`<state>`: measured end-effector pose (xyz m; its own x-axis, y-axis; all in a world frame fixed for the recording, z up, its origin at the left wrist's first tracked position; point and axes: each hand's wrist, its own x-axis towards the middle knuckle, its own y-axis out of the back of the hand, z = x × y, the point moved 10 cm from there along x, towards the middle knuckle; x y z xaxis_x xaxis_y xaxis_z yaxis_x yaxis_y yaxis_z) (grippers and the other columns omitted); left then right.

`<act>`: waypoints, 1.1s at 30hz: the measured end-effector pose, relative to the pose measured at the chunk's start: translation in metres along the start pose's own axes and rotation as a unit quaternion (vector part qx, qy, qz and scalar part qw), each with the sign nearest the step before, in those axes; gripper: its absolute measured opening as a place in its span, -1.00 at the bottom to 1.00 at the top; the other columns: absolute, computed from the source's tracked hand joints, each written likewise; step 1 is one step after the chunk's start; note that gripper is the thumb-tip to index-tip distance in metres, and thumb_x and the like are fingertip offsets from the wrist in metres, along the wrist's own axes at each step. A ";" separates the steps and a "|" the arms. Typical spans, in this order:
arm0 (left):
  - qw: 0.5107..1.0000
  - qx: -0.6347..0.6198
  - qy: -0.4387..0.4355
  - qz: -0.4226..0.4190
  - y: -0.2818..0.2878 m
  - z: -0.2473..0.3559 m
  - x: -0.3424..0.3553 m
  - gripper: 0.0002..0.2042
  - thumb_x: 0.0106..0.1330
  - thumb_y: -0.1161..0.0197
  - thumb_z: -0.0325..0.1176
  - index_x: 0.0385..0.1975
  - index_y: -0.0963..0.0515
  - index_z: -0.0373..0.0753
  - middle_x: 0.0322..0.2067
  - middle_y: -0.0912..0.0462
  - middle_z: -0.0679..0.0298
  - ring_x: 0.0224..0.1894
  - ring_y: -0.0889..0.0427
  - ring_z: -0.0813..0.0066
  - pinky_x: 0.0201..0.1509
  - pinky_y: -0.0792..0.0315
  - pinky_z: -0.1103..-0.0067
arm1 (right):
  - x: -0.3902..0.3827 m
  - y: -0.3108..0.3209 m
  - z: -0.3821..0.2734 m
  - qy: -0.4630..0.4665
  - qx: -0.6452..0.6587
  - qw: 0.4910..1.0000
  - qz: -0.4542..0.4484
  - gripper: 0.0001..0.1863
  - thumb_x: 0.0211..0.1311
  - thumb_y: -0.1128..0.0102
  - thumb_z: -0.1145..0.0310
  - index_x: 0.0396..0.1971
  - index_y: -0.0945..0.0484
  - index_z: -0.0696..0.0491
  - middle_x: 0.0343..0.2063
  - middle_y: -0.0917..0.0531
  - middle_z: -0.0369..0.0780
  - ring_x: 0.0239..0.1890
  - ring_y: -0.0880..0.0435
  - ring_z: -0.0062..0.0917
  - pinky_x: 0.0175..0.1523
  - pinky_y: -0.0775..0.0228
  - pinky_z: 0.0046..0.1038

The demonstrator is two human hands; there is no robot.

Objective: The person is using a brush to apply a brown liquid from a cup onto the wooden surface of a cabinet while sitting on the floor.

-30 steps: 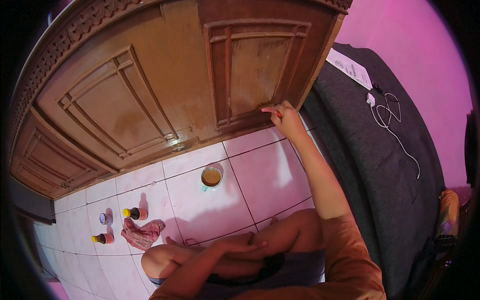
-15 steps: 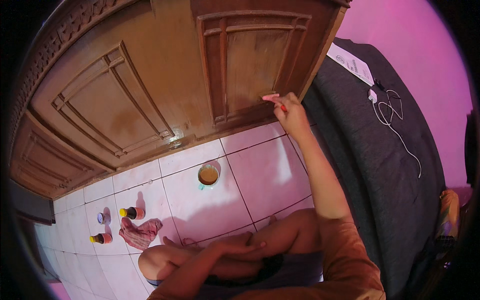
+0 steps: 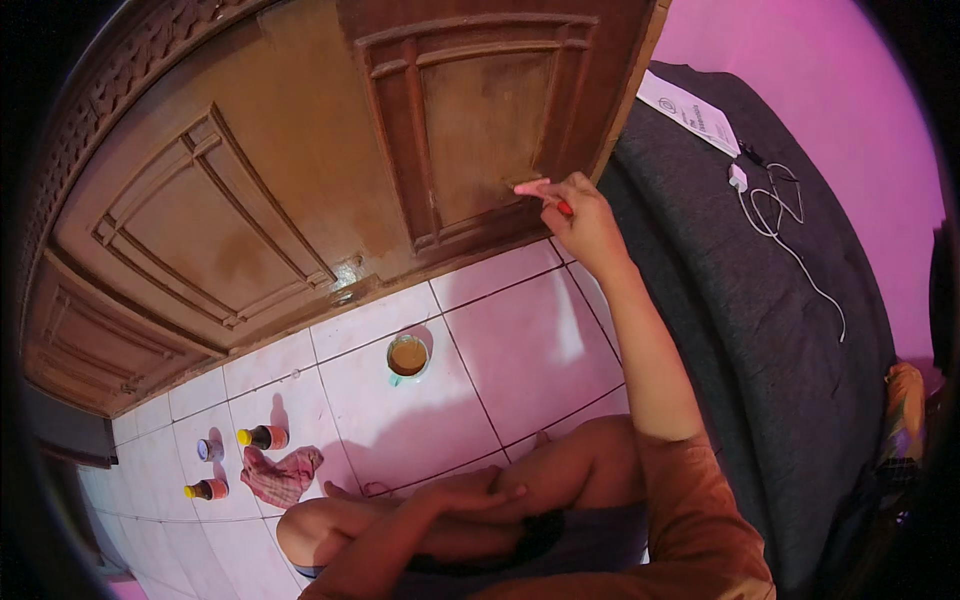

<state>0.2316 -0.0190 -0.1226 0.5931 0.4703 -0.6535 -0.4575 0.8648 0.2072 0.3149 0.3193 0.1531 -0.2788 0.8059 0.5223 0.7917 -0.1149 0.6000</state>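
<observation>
My right hand [image 3: 568, 212] is closed on a small red-handled tool [image 3: 564, 208], whose working end I cannot make out clearly, against the lower part of a carved panel [image 3: 480, 115] on a brown wooden cabinet [image 3: 330, 170]. My left hand [image 3: 485, 497] rests open on my crossed legs [image 3: 575, 470]. On the tiled floor in front of me stands a light green cup [image 3: 408, 358] with brown liquid. Two yellow-capped dark bottles [image 3: 262, 437] [image 3: 205, 489], a small round container [image 3: 208, 450] and a crumpled pink checked cloth [image 3: 280, 477] lie or stand to the left.
A dark grey mattress [image 3: 760, 350] runs along the right beside a pink wall [image 3: 820, 110], with a white paper item [image 3: 690, 110] and a white cable with plug [image 3: 737, 178] on it. A multicoloured bundle [image 3: 903, 410] is at the far right. Dark furniture [image 3: 70, 430] stands at the left.
My right hand has moved up along the lower part of the panel. The view has shifted slightly. My left hand and the things on the floor stay in place.
</observation>
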 end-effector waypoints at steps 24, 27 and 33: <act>0.999 0.032 0.017 -0.037 -0.004 -0.002 0.002 0.01 0.18 0.25 0.52 0.21 -0.25 -0.46 0.11 -0.43 -0.24 0.20 -0.42 -0.06 0.29 -0.24 0.27 | 0.021 0.021 -0.030 0.057 -0.018 0.998 0.007 -0.69 0.11 -0.14 0.52 -0.16 -0.68 -0.07 -0.39 -0.46 -0.10 -0.32 -0.56 -0.23 -0.12 -0.43 -0.31; 0.999 0.018 0.011 -0.025 -0.003 0.004 -0.003 0.01 0.18 0.25 0.52 0.18 -0.29 -0.47 0.10 -0.43 -0.26 0.19 -0.43 -0.05 0.29 -0.25 0.27 | 0.042 0.047 -0.055 0.110 -0.049 0.991 0.054 -0.73 0.13 -0.14 0.51 -0.15 -0.64 0.10 -0.44 -0.45 -0.12 -0.36 -0.52 -0.31 -0.16 -0.40 -0.41; 0.999 0.026 0.019 -0.022 -0.004 0.001 -0.004 0.02 0.17 0.25 0.53 0.18 -0.29 -0.48 0.11 -0.42 -0.27 0.19 -0.43 -0.07 0.30 -0.23 0.29 | 0.054 0.102 -0.100 0.148 -0.038 0.980 0.127 -0.78 0.16 -0.16 0.48 -0.18 -0.62 0.15 -0.40 -0.48 -0.13 -0.35 -0.53 -0.35 -0.19 -0.40 -0.43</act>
<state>0.2321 -0.0243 -0.1205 0.5856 0.4256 -0.6898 -0.3955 0.8929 0.2152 0.3261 0.2930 0.3026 -0.2323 0.5440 0.8063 0.8163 -0.3416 0.4657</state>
